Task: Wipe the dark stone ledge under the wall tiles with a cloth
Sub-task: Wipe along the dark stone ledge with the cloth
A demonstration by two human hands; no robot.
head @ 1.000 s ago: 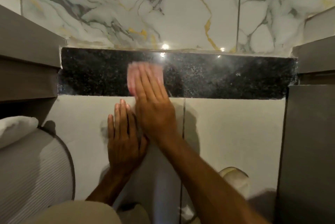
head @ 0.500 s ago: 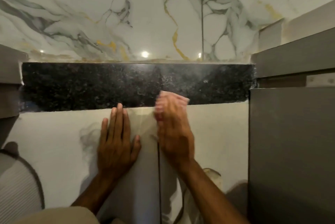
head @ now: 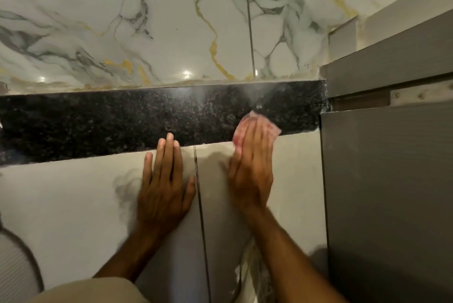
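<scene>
- Right hand [head: 251, 170] flat, fingers together, pressing pink cloth [head: 255, 126] onto front edge of dark stone ledge [head: 147, 121], near its right end by the grey cabinet [head: 387, 180].
- Left hand [head: 164, 187] spread flat on pale wall panel [head: 73, 204] below ledge, fingertips just over the stone edge; holds nothing.
- Progress, my guess: mid-wipe. A pale hazy streak shows on the stone above the cloth; can't tell how much of the rest is done.
- Ledge: black speckled granite, polished, long narrow strip w/ a chipped right end.
- Marble-look tiles [head: 171, 21] above: glossy, grey and gold veins.
- Cloth: thin, soft, blurred.
</scene>
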